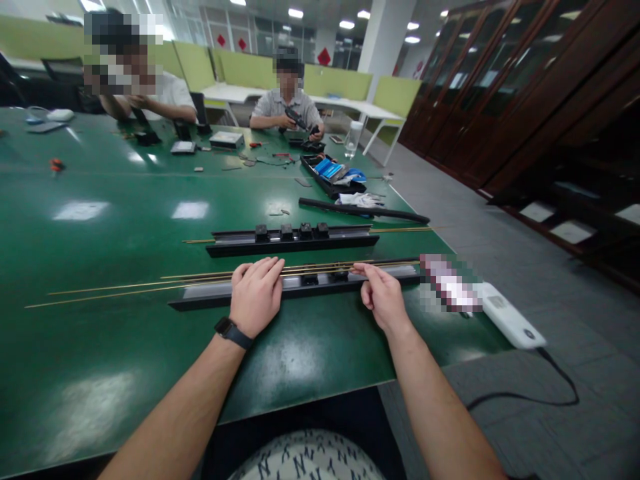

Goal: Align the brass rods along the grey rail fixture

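A long black channel (200,301) with a pale inner strip lies across the table before me. My left hand (257,293) is wrapped over its left half, its fingers bent over the far edge where thin brass rods (115,286) pass. Several of these rods run lengthwise along the channel and stick out far to the left. With thumb and index finger, my right hand (383,295) pinches a brass rod near the channel's right part. Between the hands, small black blocks (311,278) sit inside the channel. What lies under the left palm is hidden.
A second black channel (293,247) with several black blocks and rods lies just beyond. Behind it are a black strip (365,211) and a tray (320,181) of blue packets. A white power strip (513,315) rests at the right edge. Two people sit across the green table (125,180).
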`<state>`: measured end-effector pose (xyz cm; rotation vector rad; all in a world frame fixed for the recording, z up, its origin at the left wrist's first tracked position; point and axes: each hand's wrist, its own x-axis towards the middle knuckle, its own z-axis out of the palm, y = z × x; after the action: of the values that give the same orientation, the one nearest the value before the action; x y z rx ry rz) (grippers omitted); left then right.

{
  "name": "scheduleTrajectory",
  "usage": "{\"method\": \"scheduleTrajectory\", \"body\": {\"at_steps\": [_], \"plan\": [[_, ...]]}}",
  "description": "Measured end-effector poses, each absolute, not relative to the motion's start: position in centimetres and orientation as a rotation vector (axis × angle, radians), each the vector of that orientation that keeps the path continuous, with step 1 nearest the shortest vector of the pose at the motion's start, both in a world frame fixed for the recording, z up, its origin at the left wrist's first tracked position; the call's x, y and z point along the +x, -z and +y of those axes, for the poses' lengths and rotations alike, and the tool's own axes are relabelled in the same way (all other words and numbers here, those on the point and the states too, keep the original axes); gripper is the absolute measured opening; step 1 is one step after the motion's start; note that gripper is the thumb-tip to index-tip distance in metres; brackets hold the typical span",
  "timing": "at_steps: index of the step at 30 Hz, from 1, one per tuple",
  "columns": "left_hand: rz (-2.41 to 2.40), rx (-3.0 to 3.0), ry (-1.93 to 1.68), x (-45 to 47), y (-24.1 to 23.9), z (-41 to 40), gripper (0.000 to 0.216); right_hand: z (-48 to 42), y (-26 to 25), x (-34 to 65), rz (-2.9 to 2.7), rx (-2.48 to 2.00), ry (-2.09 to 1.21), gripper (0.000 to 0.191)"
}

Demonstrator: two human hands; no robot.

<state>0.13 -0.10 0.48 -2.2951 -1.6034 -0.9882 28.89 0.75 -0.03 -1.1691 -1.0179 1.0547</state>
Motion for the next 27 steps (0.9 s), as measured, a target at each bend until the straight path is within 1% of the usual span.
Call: {"method": "scheduleTrajectory", "body": {"at_steps": [6,19,27], "plan": [[-1.603,-2.298,0.991,0.10,-0.53,-0.09,0.035,0.67,-0.10,28.88,-1.030,-1.174,-1.068,0.046],[-1.598,-2.302,0.958,0.08,-0.52,-0.10,0.035,1.02,-0.08,29.25,-0.946,-1.172,-1.026,0.040],[-1.632,-2.319,0.988,0.20,-0.63,-0.15,0.037,0.61,-0.04,28.67,-1.045,-1.164,-1.088,0.046]]}}
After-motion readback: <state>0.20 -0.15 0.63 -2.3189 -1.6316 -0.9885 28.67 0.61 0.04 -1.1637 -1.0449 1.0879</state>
